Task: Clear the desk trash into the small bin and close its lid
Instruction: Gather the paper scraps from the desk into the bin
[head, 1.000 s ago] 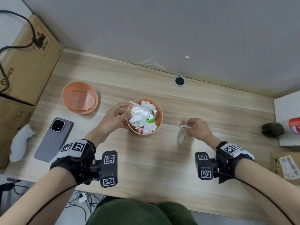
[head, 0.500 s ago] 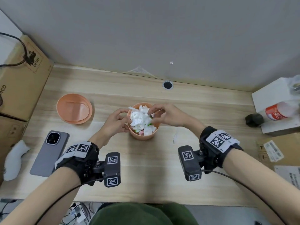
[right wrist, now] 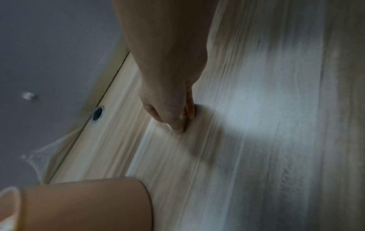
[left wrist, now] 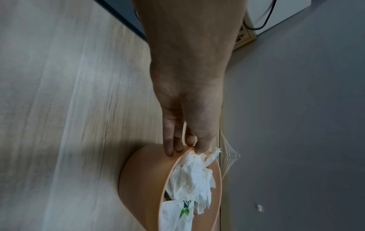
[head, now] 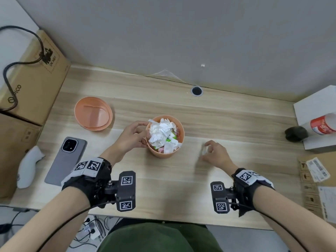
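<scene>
The small orange bin (head: 164, 153) stands mid-desk, heaped with crumpled white tissue and wrappers (head: 161, 131). My left hand (head: 140, 132) grips its left rim. In the left wrist view the thumb lies over the rim of the bin (left wrist: 142, 179) and the fingers (left wrist: 171, 148) press its outer wall. The round orange lid (head: 93, 113) lies upturned at the back left. Right of the bin, my right hand (head: 209, 150) curls down on the desk around a small clear plastic scrap (head: 205, 150). The right wrist view is blurred, showing fingertips (right wrist: 177, 123) on the wood and the bin (right wrist: 85, 204) at lower left.
A grey phone (head: 66, 160) and a white controller (head: 29, 166) lie at the left, beside cardboard boxes (head: 32, 77). At the right are a white box (head: 316, 110), a lying bottle (head: 322, 124), a dark lump (head: 296, 134) and labelled cardboard (head: 318, 171). A cable hole (head: 196, 90) sits near the wall.
My right hand dropped a scrap into the bin, then moved back right and down onto the clear scrap on the desk. The left hand has stayed on the bin's rim.
</scene>
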